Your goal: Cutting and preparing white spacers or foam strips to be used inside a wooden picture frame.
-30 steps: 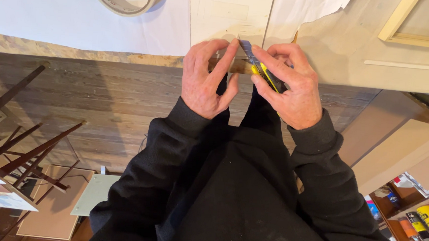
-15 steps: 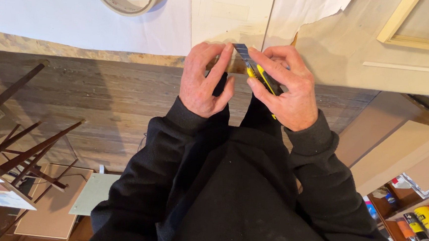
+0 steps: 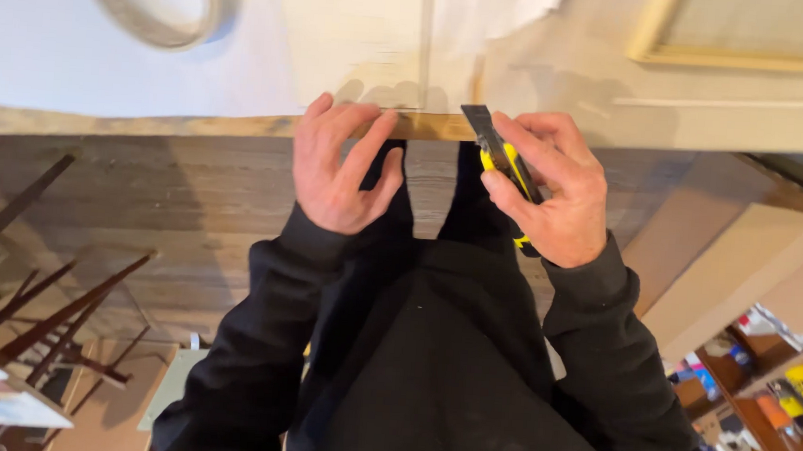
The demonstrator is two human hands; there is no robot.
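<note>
Far left: dark wooden slats [image 3: 34, 314], leaning, partly cut off by the frame edge. Upper left: tape roll [image 3: 155, 1] flat on the white sheet [image 3: 59, 56], top of the ring out of frame. Centre left: left hand [image 3: 340, 171], back toward the camera, fingers spread and loosely curled, grasping nothing, fingertips resting at the wooden edge of the table [image 3: 194, 127]; black sleeve down to the wrist. Above the hands: pale board [image 3: 357, 37] with a vertical seam, lower edge just beside the fingertips. Centre right: right hand [image 3: 552, 188] closed around a yellow-and-black utility knife [image 3: 503, 162], thumb laid along the body, dark tip directed up toward the table edge, just beside it; contact with the wood not discernible; blade extension not discernible; lower end of the handle hidden in the palm. Upper right: framed panel [image 3: 747, 47], cropped. Lower right: shelf [image 3: 772, 387] with small coloured containers, blurred, cut off at the corner.
</note>
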